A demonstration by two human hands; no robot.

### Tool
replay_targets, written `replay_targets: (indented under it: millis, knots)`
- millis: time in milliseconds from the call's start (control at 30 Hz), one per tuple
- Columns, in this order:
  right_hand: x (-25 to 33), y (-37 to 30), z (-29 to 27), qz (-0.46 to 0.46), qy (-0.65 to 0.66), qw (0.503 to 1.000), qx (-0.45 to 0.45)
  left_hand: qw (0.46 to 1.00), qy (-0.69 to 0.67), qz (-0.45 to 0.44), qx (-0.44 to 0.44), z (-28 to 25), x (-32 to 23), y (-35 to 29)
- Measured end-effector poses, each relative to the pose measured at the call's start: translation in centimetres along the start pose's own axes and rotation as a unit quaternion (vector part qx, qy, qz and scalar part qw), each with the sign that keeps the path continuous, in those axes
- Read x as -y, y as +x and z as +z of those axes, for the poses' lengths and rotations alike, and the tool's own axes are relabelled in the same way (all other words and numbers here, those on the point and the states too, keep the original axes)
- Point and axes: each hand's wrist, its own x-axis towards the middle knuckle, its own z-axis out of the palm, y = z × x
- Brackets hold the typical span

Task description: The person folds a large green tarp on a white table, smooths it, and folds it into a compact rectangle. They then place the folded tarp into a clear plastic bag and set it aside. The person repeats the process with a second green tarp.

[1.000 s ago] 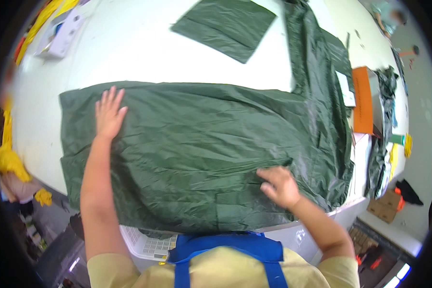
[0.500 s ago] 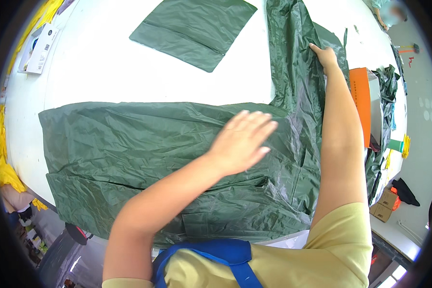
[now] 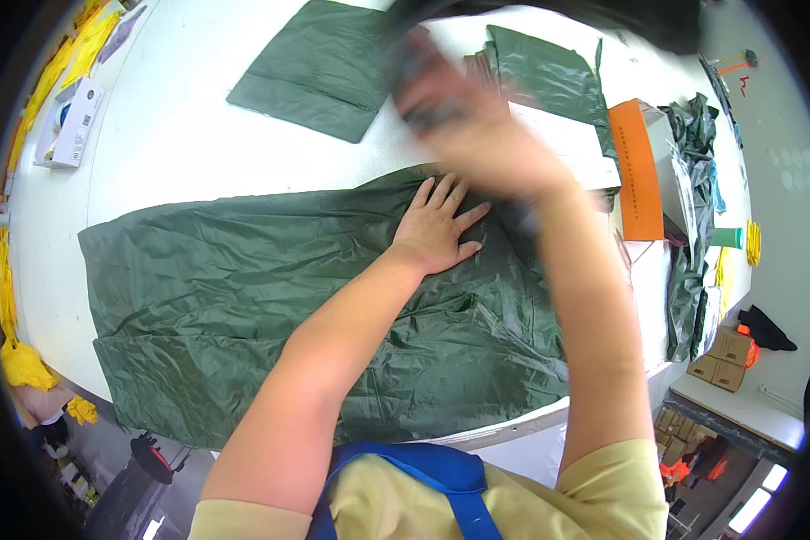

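Observation:
A dark green, shiny garment lies wrinkled across the white table. My left hand rests flat on its upper part, fingers spread. Above and to the right, my right hand is blurred by motion, gripping a lifted part of the same green fabric. That part sweeps as a dark smear along the top of the view. Close to the left of it lies a flat green fabric piece. Another green piece lies beyond my right forearm, with white paper beside it.
An orange box stands on the right, next to crumpled dark fabric and a green roll. A white box and yellow fabric sit along the left edge. Cardboard boxes are at the far right.
My right hand has swung the garment's long right-hand part up and leftward, uncovering the green piece and paper. My left hand has come down flat on the garment, slightly farther away.

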Motion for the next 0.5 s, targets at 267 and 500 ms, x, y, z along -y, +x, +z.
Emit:
replay_targets:
  millis: [267, 500]
  knots:
    - [-0.1, -13.8, 7.2, 0.004, -0.223, 0.973, 0.063, 0.908, -0.415, 0.024, -0.047, 3.8, -0.9, -11.0]
    - [-10.7, -28.6, 0.5, 0.105, -0.385, 0.911, -0.107, 0.944, -0.105, -0.156, -0.272, -5.0, 6.0, -28.7]
